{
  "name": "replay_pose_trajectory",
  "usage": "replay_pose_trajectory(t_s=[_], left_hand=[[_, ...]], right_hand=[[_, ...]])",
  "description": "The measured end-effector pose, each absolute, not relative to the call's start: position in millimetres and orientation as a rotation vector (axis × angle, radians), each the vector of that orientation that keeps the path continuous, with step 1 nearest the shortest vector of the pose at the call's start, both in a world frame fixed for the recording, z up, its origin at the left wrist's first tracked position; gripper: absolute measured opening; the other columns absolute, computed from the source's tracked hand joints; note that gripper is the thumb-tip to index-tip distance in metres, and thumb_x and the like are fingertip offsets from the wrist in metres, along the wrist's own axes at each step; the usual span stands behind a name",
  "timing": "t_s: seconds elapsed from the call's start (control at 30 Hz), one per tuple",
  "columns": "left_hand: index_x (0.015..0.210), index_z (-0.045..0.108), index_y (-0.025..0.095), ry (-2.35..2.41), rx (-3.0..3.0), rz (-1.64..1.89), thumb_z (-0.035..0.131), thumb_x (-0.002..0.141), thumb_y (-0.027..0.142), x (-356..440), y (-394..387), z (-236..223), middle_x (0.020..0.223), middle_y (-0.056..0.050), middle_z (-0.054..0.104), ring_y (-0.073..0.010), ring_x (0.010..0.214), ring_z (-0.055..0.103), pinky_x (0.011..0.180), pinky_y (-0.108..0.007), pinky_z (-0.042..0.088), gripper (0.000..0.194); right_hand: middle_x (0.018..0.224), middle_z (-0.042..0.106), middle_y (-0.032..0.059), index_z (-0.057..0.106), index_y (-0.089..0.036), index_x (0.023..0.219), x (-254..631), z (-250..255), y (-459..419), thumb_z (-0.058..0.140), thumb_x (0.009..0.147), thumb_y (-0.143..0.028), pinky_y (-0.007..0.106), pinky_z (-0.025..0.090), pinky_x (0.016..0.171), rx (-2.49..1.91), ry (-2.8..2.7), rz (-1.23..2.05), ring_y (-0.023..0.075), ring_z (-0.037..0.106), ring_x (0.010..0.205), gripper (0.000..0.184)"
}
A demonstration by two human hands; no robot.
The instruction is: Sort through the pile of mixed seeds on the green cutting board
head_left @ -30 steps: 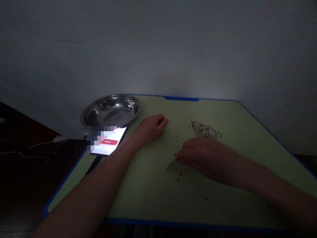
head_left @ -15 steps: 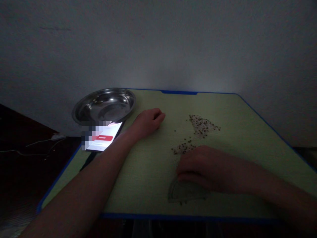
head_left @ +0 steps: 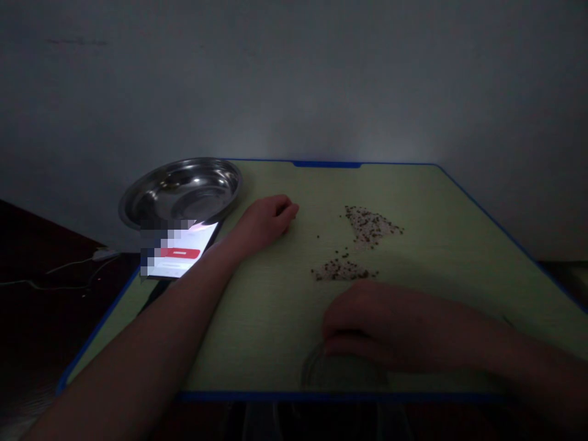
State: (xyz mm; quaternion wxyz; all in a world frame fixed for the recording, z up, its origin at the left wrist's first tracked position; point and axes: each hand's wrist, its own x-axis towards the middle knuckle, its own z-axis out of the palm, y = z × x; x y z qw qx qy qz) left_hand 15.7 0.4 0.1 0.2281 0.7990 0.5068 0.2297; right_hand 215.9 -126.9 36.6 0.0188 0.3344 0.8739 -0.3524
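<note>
My right hand (head_left: 362,324) is closed on a clear, half-round protractor (head_left: 342,373) low over the near edge of the table; the hand covers part of it and its outline is blurred. Just beyond my knuckles lies a small pile of pale grains mixed with dark round ones (head_left: 344,271). A larger pile of the same mix (head_left: 372,226) spreads farther back, with a few dark grains strayed between the two. My left hand (head_left: 271,220) rests on the table left of the piles, fingers curled in, nothing visible in them.
A shiny steel basin (head_left: 197,195) stands at the back left corner. Beside my left forearm is a lit phone (head_left: 184,263), partly over a dark object. The pale green table (head_left: 275,343) has a blue rim and meets a grey wall. White cables (head_left: 78,283) lie at the left.
My right hand has drawn the protractor nearer to the table's front edge, away from the small pile, which now shows more fully. My left hand stays put; the view has shifted slightly.
</note>
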Motion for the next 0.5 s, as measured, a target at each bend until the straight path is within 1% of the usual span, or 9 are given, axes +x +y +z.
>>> replay_pose_trajectory(t_s=[0.13, 0.23, 0.3, 0.37, 0.43, 0.5], left_hand=[[0.072, 0.056, 0.018, 1.382, 2.196, 0.638, 0.044, 0.088, 0.037, 15, 0, 0, 0.062, 0.000, 0.059, -0.0129, 0.058, 0.051, 0.056, -0.027, 0.035, 0.027], [0.076, 0.058, 0.018, 1.395, 2.177, 0.645, 0.047, 0.087, 0.038, 15, -1, 0, 0.064, 0.000, 0.060, -0.0134, 0.059, 0.052, 0.057, -0.027, 0.036, 0.025], [0.081, 0.058, 0.018, 1.399, 2.154, 0.660, 0.052, 0.084, 0.038, 15, -2, -1, 0.067, -0.001, 0.062, -0.0138, 0.060, 0.054, 0.057, -0.027, 0.038, 0.021], [0.083, 0.058, 0.018, 1.396, 2.141, 0.661, 0.055, 0.082, 0.037, 14, -1, -1, 0.069, -0.001, 0.063, -0.0139, 0.061, 0.055, 0.057, -0.026, 0.038, 0.018], [0.082, 0.057, 0.018, 1.395, 2.146, 0.633, 0.053, 0.084, 0.035, 13, -1, -1, 0.068, -0.001, 0.062, -0.0135, 0.060, 0.054, 0.057, -0.026, 0.038, 0.018], [0.080, 0.057, 0.018, 1.393, 2.146, 0.611, 0.047, 0.087, 0.035, 12, 0, -1, 0.064, 0.001, 0.060, -0.0131, 0.058, 0.053, 0.057, -0.026, 0.037, 0.021]], right_hand=[[0.077, 0.071, 0.0011, 0.069, -0.019, 0.080, 216, 39, -128, 0.054, 0.091, -0.030, 0.025, 0.038, 0.061, 1.028, 2.715, -1.139, 0.0136, 0.061, 0.068, 0.022], [0.072, 0.067, -0.0002, 0.066, -0.019, 0.078, 223, 44, -121, 0.052, 0.093, -0.031, 0.024, 0.036, 0.059, 1.087, 2.821, -1.072, 0.0120, 0.057, 0.065, 0.024], [0.066, 0.062, -0.0014, 0.062, -0.019, 0.075, 233, 47, -109, 0.048, 0.094, -0.033, 0.024, 0.034, 0.057, 1.254, 2.921, -0.949, 0.0107, 0.053, 0.059, 0.028], [0.062, 0.058, -0.0020, 0.058, -0.019, 0.072, 247, 51, -95, 0.045, 0.095, -0.034, 0.025, 0.032, 0.055, 1.524, 2.979, -0.800, 0.0104, 0.050, 0.055, 0.031], [0.060, 0.058, -0.0022, 0.055, -0.020, 0.070, 259, 52, -82, 0.042, 0.095, -0.034, 0.025, 0.033, 0.054, 1.758, 2.962, -0.728, 0.0102, 0.049, 0.053, 0.032], [0.058, 0.057, -0.0026, 0.053, -0.020, 0.069, 265, 49, -74, 0.042, 0.095, -0.035, 0.025, 0.033, 0.053, 1.888, 2.961, -0.671, 0.0104, 0.048, 0.051, 0.032]])
